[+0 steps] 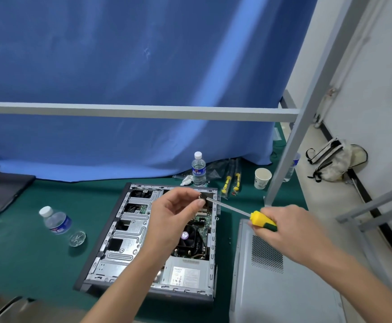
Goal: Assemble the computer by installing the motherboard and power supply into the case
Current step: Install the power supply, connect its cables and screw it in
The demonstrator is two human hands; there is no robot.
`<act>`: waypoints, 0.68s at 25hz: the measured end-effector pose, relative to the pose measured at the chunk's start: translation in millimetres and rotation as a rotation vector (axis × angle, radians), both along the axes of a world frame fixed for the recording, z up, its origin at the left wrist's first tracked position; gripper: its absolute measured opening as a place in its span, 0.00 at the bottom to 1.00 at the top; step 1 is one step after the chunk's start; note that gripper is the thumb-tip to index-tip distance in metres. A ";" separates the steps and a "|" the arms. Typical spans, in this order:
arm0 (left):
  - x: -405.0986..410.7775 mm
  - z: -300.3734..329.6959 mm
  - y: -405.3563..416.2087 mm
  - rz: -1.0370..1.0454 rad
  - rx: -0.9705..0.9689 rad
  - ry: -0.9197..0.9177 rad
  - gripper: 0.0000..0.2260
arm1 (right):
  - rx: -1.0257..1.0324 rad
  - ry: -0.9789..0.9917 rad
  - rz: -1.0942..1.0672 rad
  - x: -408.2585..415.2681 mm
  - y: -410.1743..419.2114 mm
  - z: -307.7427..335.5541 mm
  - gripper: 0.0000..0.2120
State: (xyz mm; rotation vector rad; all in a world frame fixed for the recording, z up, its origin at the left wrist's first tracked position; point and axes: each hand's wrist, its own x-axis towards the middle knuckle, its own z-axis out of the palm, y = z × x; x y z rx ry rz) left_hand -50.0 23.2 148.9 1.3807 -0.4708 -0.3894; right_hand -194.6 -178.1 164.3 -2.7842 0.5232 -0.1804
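Screwdriver in right hand, shaft toward 10 o'clock; left hand pinches tip above case.

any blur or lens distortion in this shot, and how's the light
Head view: wide-angle bend shows in the grey rail and the leaning post; the bottom-left corner is smeared; light is soft and even, with faint shadows under the lying bottle; the left hand and screwdriver are fairly sharp.
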 end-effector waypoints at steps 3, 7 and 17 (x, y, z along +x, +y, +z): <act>-0.4 1.5 1.2 0.009 0.013 -0.015 0.06 | -0.027 0.015 0.011 -0.8 -0.6 2.6 0.19; -3.8 2.3 5.2 0.033 0.054 -0.048 0.06 | -0.130 0.065 0.023 -4.3 0.0 4.8 0.17; 0.5 8.9 26.6 0.046 0.419 -0.639 0.07 | -0.417 0.144 0.104 0.0 5.4 18.3 0.13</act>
